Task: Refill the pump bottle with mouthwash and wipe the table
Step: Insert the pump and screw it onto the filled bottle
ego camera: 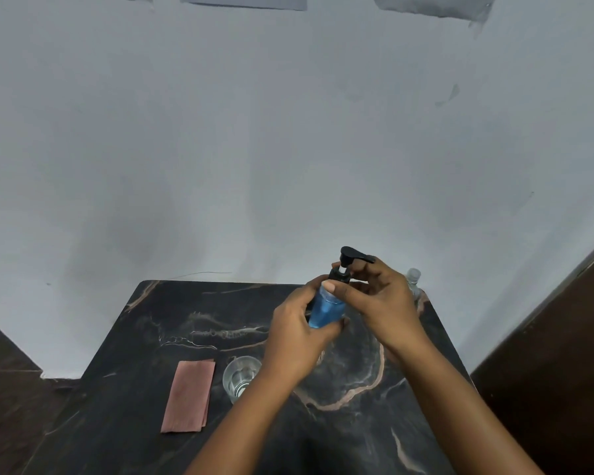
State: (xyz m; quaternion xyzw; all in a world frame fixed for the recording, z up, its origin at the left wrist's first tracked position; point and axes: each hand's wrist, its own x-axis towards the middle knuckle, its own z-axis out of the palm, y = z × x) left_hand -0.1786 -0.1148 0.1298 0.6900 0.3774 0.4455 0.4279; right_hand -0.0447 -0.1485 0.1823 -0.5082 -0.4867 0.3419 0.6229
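1. The table has a dark, almost black marble top with thin pink and white veins, and its far edge stands against a pale grey-blue wall.
2. The wall shows some stains and a small scratch, and grey sheets hang at the very top of the view.
3. Dark brown surfaces are at both sides of the table, on the left and on the right; I cannot tell what they are.
4. The pump bottle, full of blue liquid, is held above the far part of the table, a little tilted.
5. The left hand grips the body of the bottle with curled fingers.
6. The right hand holds the black pump head with its fingers, near the neck of the bottle.
7. A folded pink cloth lies flat on the near left part of the table.
8. A clear glass stands just beside the cloth, on its right.
9. A clear plastic bottle stands at the far right corner, partly hidden behind the right hand.
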